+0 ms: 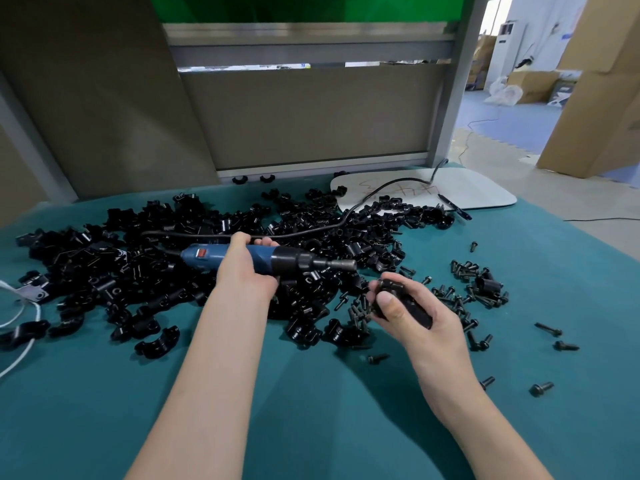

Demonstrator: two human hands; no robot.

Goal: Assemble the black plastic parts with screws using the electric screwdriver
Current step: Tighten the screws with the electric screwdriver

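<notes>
My left hand grips the blue electric screwdriver round its body, holding it level with the metal bit pointing right. Just right of and below the bit, my right hand holds a black plastic part, thumb pressed on top. A big heap of black plastic parts covers the green table behind and left of my hands. Loose black screws lie scattered to the right of my right hand.
The screwdriver's black cord runs back over the heap to a white board at the far right. A grey partition closes off the back. White cable lies at the left edge. Bare green mat shows between my forearms.
</notes>
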